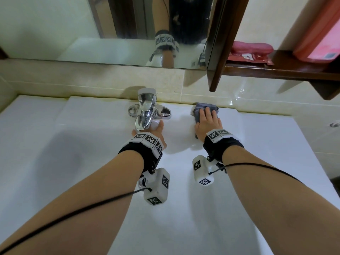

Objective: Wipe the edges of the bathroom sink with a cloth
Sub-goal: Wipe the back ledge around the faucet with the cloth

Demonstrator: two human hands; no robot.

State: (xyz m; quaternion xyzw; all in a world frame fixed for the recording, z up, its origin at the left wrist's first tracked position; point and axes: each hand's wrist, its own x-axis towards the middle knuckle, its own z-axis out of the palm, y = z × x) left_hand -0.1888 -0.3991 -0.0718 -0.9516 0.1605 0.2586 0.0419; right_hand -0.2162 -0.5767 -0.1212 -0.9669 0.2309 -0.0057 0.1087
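A white bathroom sink (257, 137) fills the lower view, its back ledge running along the beige tiled wall. On that ledge, right of the tap, lies a grey cloth (199, 112). My right hand (208, 122) presses flat on the cloth, fingers spread over it and pointing at the wall. My left hand (156, 131) rests on the ledge just under the spout of the chrome faucet (146, 111), mostly hidden by the wrist band; what its fingers do is unclear. Both wrists carry black bands with marker blocks.
A mirror (119, 34) hangs above the ledge. A dark wooden cabinet door (220, 52) stands open above the cloth, beside a wooden shelf (285, 70) holding a pink pouch (252, 49) and a red pack (318, 34). Black cables trail along both forearms.
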